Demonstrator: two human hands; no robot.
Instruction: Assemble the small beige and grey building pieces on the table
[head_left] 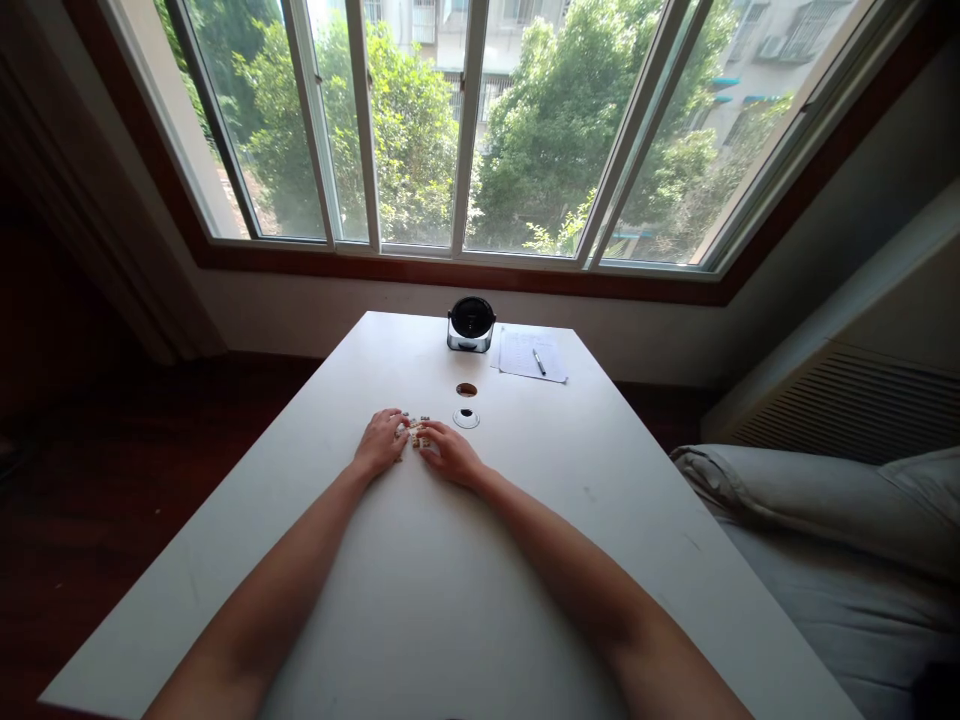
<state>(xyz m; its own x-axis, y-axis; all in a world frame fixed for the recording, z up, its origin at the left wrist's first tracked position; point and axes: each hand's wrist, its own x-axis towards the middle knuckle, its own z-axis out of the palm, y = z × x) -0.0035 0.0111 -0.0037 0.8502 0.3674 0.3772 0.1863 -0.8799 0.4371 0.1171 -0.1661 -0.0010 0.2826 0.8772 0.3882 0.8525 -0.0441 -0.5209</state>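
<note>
Head view: pale pieces [414, 432] between both hands [381, 442] [452, 453] (touching).

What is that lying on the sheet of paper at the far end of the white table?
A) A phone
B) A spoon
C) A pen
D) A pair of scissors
C. A slim pen with a dark tip lies at a slant on the sheet of paper.

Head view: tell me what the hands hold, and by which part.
The left hand and right hand have their fingertips at the sides of a small cluster of pale pieces; whether truly gripped cannot be told.
</note>
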